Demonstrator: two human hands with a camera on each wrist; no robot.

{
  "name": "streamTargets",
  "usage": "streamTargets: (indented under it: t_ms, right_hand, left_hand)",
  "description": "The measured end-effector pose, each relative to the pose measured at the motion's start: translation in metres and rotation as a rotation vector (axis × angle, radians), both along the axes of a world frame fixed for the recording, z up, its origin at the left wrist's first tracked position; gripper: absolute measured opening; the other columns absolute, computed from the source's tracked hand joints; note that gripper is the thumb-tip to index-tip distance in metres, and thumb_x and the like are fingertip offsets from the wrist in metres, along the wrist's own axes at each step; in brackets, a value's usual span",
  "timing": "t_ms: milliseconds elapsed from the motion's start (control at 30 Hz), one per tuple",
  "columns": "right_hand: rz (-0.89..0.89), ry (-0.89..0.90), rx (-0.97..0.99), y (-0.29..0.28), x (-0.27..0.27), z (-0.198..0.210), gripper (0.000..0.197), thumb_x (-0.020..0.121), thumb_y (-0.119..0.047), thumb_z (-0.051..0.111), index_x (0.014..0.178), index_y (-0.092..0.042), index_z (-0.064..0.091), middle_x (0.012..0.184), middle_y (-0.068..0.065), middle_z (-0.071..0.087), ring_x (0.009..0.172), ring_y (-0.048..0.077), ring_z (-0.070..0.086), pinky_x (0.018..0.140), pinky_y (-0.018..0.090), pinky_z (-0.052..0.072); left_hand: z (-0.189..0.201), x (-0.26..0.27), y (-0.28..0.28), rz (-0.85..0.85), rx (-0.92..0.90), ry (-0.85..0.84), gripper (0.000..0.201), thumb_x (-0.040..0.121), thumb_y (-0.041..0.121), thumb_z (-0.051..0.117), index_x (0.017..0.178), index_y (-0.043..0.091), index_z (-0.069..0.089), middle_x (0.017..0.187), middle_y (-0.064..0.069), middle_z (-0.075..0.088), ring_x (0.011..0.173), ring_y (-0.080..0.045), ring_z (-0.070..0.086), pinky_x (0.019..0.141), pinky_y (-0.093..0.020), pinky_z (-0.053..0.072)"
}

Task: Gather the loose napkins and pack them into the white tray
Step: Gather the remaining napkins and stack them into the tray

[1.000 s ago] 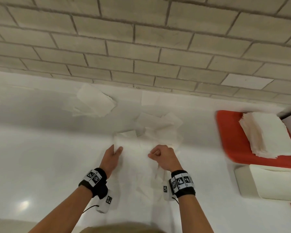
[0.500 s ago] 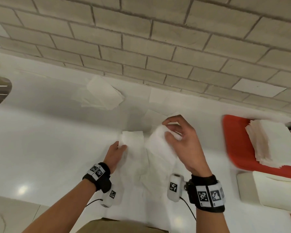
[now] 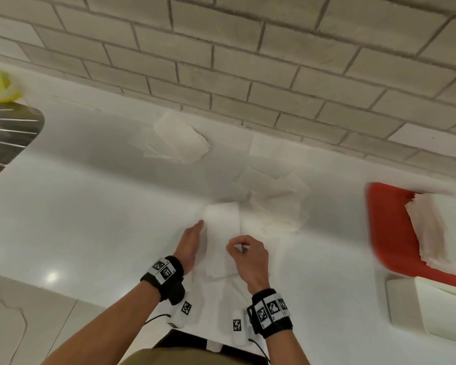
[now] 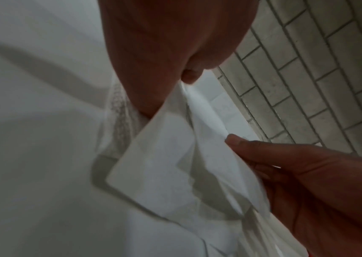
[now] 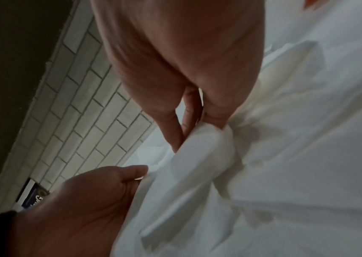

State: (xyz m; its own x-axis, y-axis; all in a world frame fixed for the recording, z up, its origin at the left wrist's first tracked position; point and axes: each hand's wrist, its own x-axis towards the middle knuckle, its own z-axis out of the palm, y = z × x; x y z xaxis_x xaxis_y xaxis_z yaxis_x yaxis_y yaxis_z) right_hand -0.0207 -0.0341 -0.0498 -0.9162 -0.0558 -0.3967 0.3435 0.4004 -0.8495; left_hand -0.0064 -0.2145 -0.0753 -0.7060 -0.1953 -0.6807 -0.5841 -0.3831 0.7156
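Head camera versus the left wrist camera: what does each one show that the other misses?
Only the head view shows the red tray with its napkin stack, the white tray and scattered loose napkins. Only the left wrist view shows, close up, the folded layers of the napkin. Both show the left hand, the right hand, the held napkin, the counter and the brick wall.

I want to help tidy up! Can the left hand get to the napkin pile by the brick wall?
Probably yes. Bare counter lies between the left hand and that napkin pile, but the hand is busy holding a folded napkin and would likely let go first.
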Motion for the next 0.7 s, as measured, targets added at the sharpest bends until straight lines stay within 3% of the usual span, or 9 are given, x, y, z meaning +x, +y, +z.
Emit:
streamTargets:
  t_ms: [100, 200, 267, 333, 400, 467, 567, 633, 700]
  right_hand:
    - [0.075, 0.008, 0.076, 0.007, 0.0, -0.002, 0.016, 0.09, -0.015, 0.084, 0.093, -0.029, 0.078, 0.104, -0.016, 0.077, 0.102, 0.0, 0.067, 0.099, 0.028, 0.056]
    - [0.146, 0.054, 0.155, 0.012, -0.005, 0.0, 0.017, 0.09, -0.025, 0.085, 0.099, -0.026, 0.071, 0.108, -0.013, 0.07, 0.102, 0.002, 0.064, 0.089, 0.022, 0.051]
    - [0.108, 0.126, 0.2, 0.013, -0.007, 0.005, 0.036, 0.093, -0.043, 0.082, 0.112, -0.024, 0.059, 0.115, -0.009, 0.064, 0.103, 0.007, 0.064, 0.084, 0.019, 0.05]
    - [0.02, 0.107, 0.05, 0.014, -0.012, 0.017, 0.055, 0.093, -0.057, 0.078, 0.131, -0.027, 0.05, 0.127, -0.01, 0.063, 0.114, 0.008, 0.063, 0.096, 0.026, 0.053]
    - [-0.053, 0.004, -0.244, 0.018, -0.017, 0.035, 0.058, 0.094, -0.053, 0.08, 0.14, -0.029, 0.054, 0.127, -0.008, 0.073, 0.119, 0.01, 0.068, 0.103, 0.032, 0.054]
    - [-0.113, 0.05, -0.42, 0.027, -0.022, 0.052, 0.036, 0.096, -0.035, 0.081, 0.126, -0.018, 0.07, 0.111, 0.005, 0.081, 0.106, 0.018, 0.075, 0.095, 0.04, 0.058]
    - [-0.174, 0.236, -0.497, 0.05, -0.022, 0.081, 0.015, 0.102, -0.02, 0.074, 0.11, -0.008, 0.071, 0.105, 0.009, 0.078, 0.096, 0.018, 0.071, 0.088, 0.044, 0.055]
    - [-0.181, 0.289, -0.578, 0.069, -0.016, 0.103, 0.018, 0.105, -0.028, 0.07, 0.117, -0.015, 0.066, 0.113, 0.011, 0.074, 0.105, 0.02, 0.068, 0.093, 0.048, 0.053]
    - [-0.163, 0.334, -0.586, 0.094, -0.005, 0.129, 0.028, 0.101, -0.051, 0.071, 0.116, -0.03, 0.061, 0.11, 0.013, 0.071, 0.1, 0.02, 0.066, 0.085, 0.046, 0.052]
  left_hand:
    - [0.003, 0.0, 0.004, -0.022, -0.088, 0.041, 0.048, 0.111, 0.05, 0.045, 0.12, 0.013, 0.074, 0.114, 0.0, 0.081, 0.108, -0.017, 0.075, 0.1, -0.04, 0.056]
    - [0.006, 0.002, 0.007, -0.074, -0.252, 0.148, 0.046, 0.109, 0.044, 0.052, 0.113, 0.001, 0.069, 0.108, -0.009, 0.08, 0.107, -0.034, 0.074, 0.099, -0.055, 0.057]
    - [0.014, 0.005, 0.009, -0.122, -0.295, 0.236, 0.035, 0.112, 0.035, 0.051, 0.115, 0.006, 0.07, 0.11, -0.009, 0.08, 0.11, -0.035, 0.074, 0.099, -0.052, 0.059]
    - [0.033, 0.007, 0.014, -0.198, -0.284, 0.334, 0.029, 0.114, 0.031, 0.049, 0.122, 0.013, 0.071, 0.117, -0.005, 0.08, 0.111, -0.025, 0.076, 0.098, -0.04, 0.061]
    - [0.054, 0.009, 0.02, -0.255, -0.286, 0.408, 0.029, 0.114, 0.03, 0.049, 0.124, 0.014, 0.07, 0.118, -0.004, 0.08, 0.111, -0.022, 0.076, 0.096, -0.034, 0.06]
    - [0.07, 0.011, 0.025, -0.263, -0.326, 0.444, 0.031, 0.114, 0.033, 0.047, 0.121, 0.015, 0.071, 0.115, -0.005, 0.08, 0.109, -0.026, 0.076, 0.095, -0.038, 0.059]
    - [0.088, 0.011, 0.034, -0.214, -0.367, 0.447, 0.033, 0.115, 0.036, 0.044, 0.116, 0.022, 0.074, 0.11, -0.001, 0.08, 0.104, -0.021, 0.075, 0.092, -0.04, 0.058]
    - [0.101, 0.009, 0.047, -0.188, -0.358, 0.465, 0.034, 0.115, 0.036, 0.044, 0.118, 0.021, 0.074, 0.111, -0.002, 0.08, 0.104, -0.021, 0.076, 0.093, -0.042, 0.059]
    - [0.111, 0.004, 0.066, -0.16, -0.363, 0.476, 0.034, 0.115, 0.036, 0.044, 0.118, 0.02, 0.073, 0.109, -0.001, 0.08, 0.1, -0.019, 0.075, 0.092, -0.045, 0.058]
